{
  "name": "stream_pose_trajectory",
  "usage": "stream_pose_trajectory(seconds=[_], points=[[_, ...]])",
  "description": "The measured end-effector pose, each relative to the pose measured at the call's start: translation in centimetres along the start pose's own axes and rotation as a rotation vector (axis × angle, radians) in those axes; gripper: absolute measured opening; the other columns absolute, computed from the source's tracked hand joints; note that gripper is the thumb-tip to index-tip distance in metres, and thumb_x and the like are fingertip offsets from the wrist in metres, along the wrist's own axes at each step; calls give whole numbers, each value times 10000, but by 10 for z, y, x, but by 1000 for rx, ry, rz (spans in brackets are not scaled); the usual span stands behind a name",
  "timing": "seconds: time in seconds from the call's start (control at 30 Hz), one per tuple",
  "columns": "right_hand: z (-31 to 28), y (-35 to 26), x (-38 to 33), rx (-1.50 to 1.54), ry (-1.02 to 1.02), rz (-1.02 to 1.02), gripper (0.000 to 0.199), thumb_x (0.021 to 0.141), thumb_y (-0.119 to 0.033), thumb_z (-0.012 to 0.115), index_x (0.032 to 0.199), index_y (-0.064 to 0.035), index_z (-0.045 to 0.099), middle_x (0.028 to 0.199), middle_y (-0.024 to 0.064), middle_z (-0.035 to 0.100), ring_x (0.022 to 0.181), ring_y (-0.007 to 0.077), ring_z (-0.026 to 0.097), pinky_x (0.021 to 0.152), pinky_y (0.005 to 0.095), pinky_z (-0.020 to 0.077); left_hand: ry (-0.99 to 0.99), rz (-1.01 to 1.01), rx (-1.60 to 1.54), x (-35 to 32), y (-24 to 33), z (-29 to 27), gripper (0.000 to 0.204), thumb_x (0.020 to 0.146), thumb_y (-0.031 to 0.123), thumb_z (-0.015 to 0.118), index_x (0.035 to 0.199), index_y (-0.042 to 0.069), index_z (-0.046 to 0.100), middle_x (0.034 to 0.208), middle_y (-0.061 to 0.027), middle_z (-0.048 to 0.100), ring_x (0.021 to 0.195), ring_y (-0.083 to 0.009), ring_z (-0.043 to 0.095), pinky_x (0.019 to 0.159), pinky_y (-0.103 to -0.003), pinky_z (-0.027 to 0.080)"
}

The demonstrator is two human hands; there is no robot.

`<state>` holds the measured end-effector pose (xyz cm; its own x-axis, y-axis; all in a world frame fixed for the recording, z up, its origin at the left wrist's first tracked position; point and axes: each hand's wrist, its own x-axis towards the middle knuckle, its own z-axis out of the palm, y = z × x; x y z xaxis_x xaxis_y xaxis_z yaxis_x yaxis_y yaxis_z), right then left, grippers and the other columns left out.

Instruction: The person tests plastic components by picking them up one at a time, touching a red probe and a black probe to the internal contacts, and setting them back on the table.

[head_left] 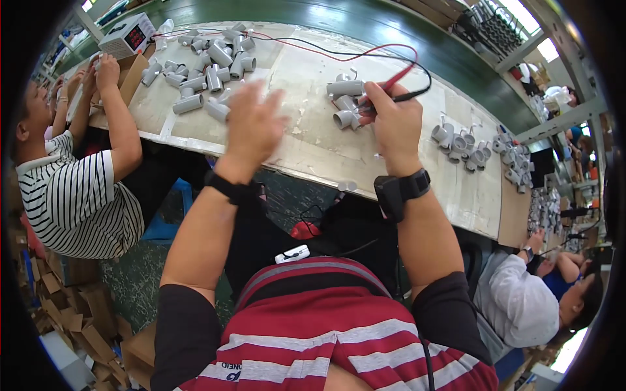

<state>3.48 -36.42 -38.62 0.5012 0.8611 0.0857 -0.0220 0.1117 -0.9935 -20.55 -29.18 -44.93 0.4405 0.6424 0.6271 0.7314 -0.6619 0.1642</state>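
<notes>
My right hand [396, 120] is closed round a pair of test probes, with the red probe [393, 83] and the black probe [405, 96] sticking out past the thumb side. Their tips are hidden by my fingers. Right beside those fingers lie a few grey cylindrical parts with side branches [345, 87], one with its round opening toward me. My left hand [254, 127] is smeared by motion over the table, its fingers apart and nothing visible in them. Just beyond it spreads a heap of similar grey parts [214, 77].
Red and black leads run across the table [300, 140] to a white meter box [127, 36] at far left. More grey parts [462, 144] stand at right. One person [85, 189] works at left beside a cardboard box [134, 81]; another [521, 293] sits at right.
</notes>
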Motion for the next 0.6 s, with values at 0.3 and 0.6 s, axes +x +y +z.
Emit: stream_pose_trajectory(seconds=[0.3,0.6], points=[[-3,-31,18,-221,-121,-115,208,952,-178,752,974,28,734,774,71,712,618,124,647,531,264,533,-414,34,-340,50,95,58,440,782,178,829,1207,152,718,1348,-198,514,1198,-397,605,1031,-469,501],[-1,4,3,0,-178,45,203,966,-176,741,985,26,729,782,68,711,617,121,643,544,262,542,-330,-411,-1134,-32,32,-6,489,789,43,753,1272,82,689,1308,-108,596,1096,-246,661,1005,-361,522]])
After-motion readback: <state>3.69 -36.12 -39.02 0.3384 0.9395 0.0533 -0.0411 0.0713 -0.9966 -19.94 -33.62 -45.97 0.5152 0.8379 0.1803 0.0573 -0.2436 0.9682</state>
